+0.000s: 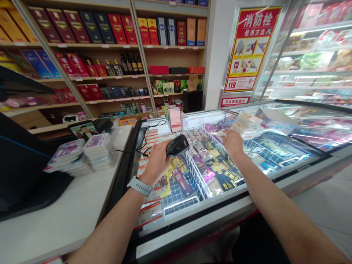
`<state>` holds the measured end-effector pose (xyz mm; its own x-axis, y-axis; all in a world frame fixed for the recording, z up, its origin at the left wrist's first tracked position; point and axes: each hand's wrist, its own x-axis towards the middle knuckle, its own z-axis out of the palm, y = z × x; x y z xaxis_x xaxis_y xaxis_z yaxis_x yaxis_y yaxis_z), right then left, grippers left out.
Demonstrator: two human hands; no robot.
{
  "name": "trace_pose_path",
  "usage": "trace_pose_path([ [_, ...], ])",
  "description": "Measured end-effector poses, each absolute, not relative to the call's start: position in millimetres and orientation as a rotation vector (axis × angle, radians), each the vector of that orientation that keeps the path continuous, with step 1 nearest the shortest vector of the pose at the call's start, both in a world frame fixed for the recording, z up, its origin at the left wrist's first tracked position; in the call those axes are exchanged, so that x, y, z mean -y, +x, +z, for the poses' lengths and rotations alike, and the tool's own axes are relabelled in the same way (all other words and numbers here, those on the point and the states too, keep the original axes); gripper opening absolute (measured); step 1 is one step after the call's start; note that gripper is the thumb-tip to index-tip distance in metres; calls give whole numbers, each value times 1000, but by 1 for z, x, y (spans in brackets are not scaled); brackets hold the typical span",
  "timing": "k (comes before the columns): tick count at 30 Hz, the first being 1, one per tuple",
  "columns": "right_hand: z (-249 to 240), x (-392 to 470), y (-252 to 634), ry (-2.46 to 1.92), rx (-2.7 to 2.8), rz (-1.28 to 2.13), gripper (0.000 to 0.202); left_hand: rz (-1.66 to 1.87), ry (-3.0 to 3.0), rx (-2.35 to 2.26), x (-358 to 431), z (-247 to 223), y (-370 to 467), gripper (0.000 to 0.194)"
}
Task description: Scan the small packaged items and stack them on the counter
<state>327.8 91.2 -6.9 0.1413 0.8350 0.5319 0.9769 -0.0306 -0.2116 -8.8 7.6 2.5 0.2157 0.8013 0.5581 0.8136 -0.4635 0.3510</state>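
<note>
A black handheld barcode scanner (178,145) is gripped in my left hand (157,163), above the glass-topped freezer (192,234); a cable trails behind it. My right hand (233,143) is closed at the edge of a thin, pale flat pack (219,132), mostly hidden by the fingers. Close to its right, a stack of white flat packs (247,123) lies on the glass in front of an open pale carton (277,119). On the counter to the left stand two more piles, purple-topped packs (67,156) and similar packs (99,152).
Wire baskets (195,176) of wrapped ice creams show through the glass, with price labels (150,212) along its left side. A monitor (22,165) stands on the white counter (68,212). Shelves of boxed bottles (96,27) line the back; a stocked display cooler (316,55) is at right.
</note>
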Motion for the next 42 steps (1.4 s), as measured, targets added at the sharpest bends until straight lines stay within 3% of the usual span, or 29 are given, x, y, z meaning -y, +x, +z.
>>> trace_pose_path([
  [15,1,-87,320,-1921,1723,-274,33,-1061,-2427,1642,-7,2,-7,58],
  [26,-16,-103,326,-1640,1716,-207,22,-1052,-2426,1602,-9,0,-9,57],
  [35,-14,-104,325,-1528,1549,-16,30,-1069,-2414,1626,-7,2,-8,58],
  [42,-15,-103,324,-1479,1496,-84,39,-1073,-2427,1629,-8,2,-9,58],
])
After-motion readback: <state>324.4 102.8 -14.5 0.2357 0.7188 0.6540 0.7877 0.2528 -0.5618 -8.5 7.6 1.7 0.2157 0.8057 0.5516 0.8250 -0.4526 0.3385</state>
